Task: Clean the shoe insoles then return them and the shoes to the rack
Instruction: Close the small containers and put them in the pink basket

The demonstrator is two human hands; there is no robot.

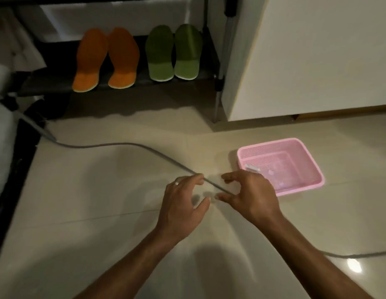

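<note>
No writing is showing itself legibly anywhere in the view; no label, brand, number or sign is standing readable on any surface.
</note>
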